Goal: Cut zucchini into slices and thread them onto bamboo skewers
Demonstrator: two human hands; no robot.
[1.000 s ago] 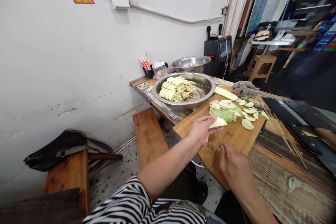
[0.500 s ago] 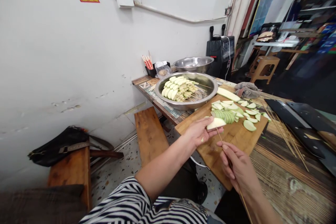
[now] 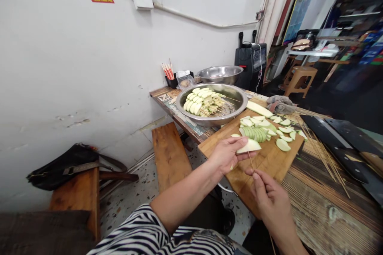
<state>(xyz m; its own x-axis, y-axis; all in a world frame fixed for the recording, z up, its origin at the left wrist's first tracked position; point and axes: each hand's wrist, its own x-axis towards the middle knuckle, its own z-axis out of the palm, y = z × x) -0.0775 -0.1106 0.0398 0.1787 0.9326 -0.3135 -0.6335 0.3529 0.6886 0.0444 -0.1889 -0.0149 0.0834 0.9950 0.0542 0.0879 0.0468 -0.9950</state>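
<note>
Between the thumb and fingers of my left hand (image 3: pixel 229 153) is a pale green slice (image 3: pixel 249 146), over the near part of the cutting board (image 3: pixel 269 163). My right hand (image 3: pixel 271 195) pinches a thin wooden skewer (image 3: pixel 251 162), whose upper end meets the lower edge of that slice. Whether the tip is inside it cannot be made out. Several cut slices (image 3: pixel 254 134) lie on the board beyond my hands. Behind the board's left side, a steel basin (image 3: pixel 241 107) holds skewered slices (image 3: pixel 199 99) piled at its left.
Bare skewers (image 3: pixel 329 161) and black-bladed knives (image 3: pixel 335 147) lie on the table's right. A grey cloth (image 3: pixel 280 104), a long pale green piece (image 3: pixel 259 108) and a second basin (image 3: pixel 220 72) are farther back. Wooden benches (image 3: pixel 170 155) stand at the left.
My left hand and the slice have shifted slightly down and right in the picture. My right hand has moved slightly lower, still pinching the skewer.
</note>
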